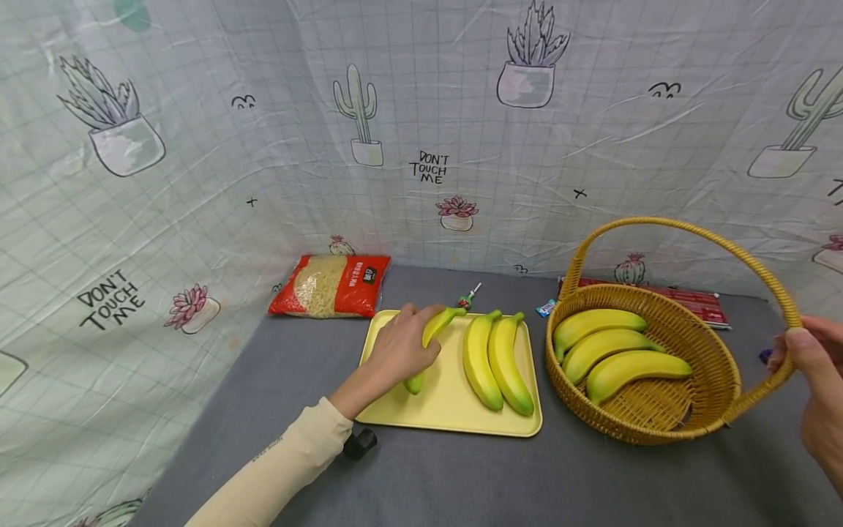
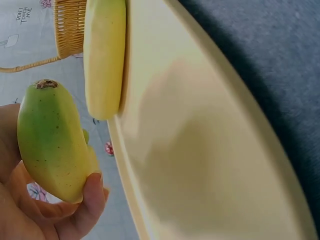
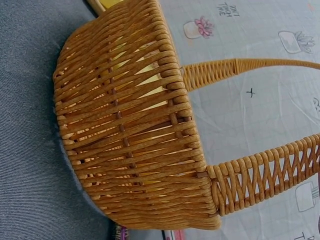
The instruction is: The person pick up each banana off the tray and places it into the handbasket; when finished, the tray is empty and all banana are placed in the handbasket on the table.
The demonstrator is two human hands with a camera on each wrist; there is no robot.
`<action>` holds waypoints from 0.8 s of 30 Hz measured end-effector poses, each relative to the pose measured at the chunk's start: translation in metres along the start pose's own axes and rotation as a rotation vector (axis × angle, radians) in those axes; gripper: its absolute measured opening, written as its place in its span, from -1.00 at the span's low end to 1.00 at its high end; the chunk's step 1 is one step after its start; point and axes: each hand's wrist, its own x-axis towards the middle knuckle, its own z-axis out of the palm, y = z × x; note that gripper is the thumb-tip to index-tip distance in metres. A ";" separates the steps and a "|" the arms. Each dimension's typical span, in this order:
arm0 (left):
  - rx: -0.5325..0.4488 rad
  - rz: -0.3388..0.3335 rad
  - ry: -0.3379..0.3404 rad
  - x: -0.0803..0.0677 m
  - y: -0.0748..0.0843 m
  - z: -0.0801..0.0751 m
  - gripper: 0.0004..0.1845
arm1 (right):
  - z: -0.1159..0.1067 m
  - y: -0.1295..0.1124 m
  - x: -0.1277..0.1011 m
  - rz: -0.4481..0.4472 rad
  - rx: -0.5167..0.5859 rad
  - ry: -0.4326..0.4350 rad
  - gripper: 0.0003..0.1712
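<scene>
My left hand (image 1: 403,342) grips a banana (image 2: 52,142) above the left part of a yellow tray (image 1: 454,421); its green tip faces the left wrist camera. Two more bananas (image 1: 482,360) lie side by side on the tray's right half. To the right stands a round wicker basket (image 1: 714,366) with three bananas (image 1: 609,348) in its left side. My right hand (image 1: 819,366) holds the basket's arched handle (image 1: 757,263) on its right side. In the right wrist view the woven basket wall (image 3: 130,120) fills the middle, and that hand is out of sight.
A red bag of pale dry food (image 1: 332,287) lies behind the tray. Near its back edge is a lollipop (image 1: 466,298), with a small blue packet (image 1: 546,308) by the basket. Red packaging (image 1: 701,304) lies behind the basket. A black object (image 1: 360,443) is beside the left wrist.
</scene>
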 end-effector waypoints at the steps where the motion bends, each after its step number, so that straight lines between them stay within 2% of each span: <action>1: -0.001 0.002 0.004 0.001 0.001 -0.001 -0.38 | 0.000 -0.001 0.000 0.000 -0.022 -0.001 -0.67; 8: -0.018 0.042 0.030 0.006 0.011 -0.006 -0.38 | -0.001 0.006 0.001 -0.012 0.166 -0.002 -0.68; 24: -0.039 0.139 0.052 0.013 0.032 -0.015 -0.38 | 0.000 0.007 0.001 -0.033 0.248 -0.001 -0.69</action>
